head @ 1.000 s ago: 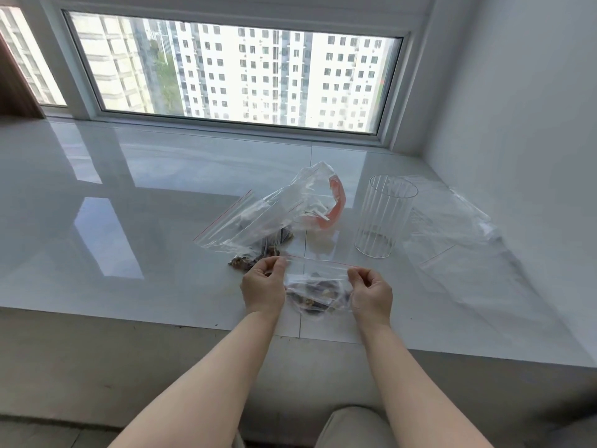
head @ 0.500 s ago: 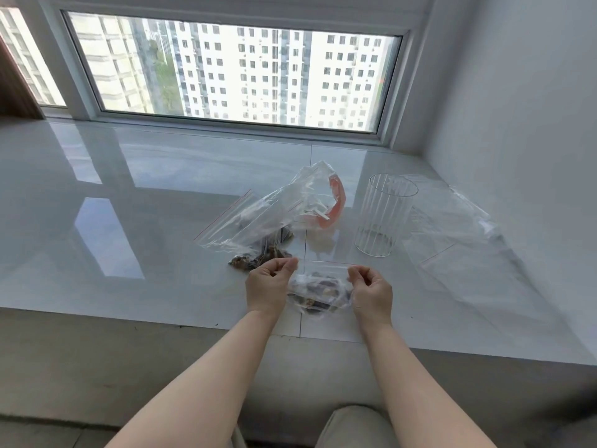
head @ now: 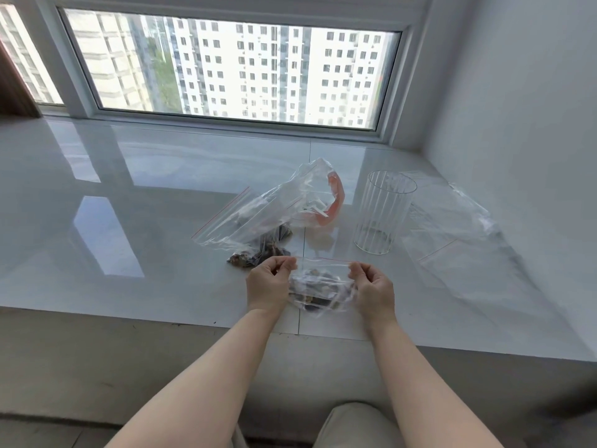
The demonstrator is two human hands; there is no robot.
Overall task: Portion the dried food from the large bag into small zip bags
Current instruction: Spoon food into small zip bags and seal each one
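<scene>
Nearest the person, the left hand (head: 268, 284) and the right hand (head: 374, 286) each pinch one top corner of a small zip bag (head: 319, 289), fingers (head: 284, 265) curled onto the red-lined zip strip, so both hands are grasping the bag and neither is released. A portion of dried food (head: 318, 294) sits dark in the bag's lower half, between the two palms. Compared with half a second ago, the left fingers have slid back outward to the bag's left corner and the strip now runs taut and straight from one pinch to the other; a second ago it was stretched much the same, and in between the left pinch had travelled inward along it. That reads as a pass along the seal, so this portion is probably closed or nearly so, though whether the zip is fully engaged cannot be told from here. Just beyond the left fingers lies the large bag (head: 258, 218), slumped on the pale desk (head: 129, 221) with more dried food spilling toward its near end and something orange-red at its far end. Beyond the right fingers stands a clear ribbed glass (head: 384, 211), upright. Further right lie flat empty zip bags (head: 458, 240), likely awaiting the next portions.
</scene>
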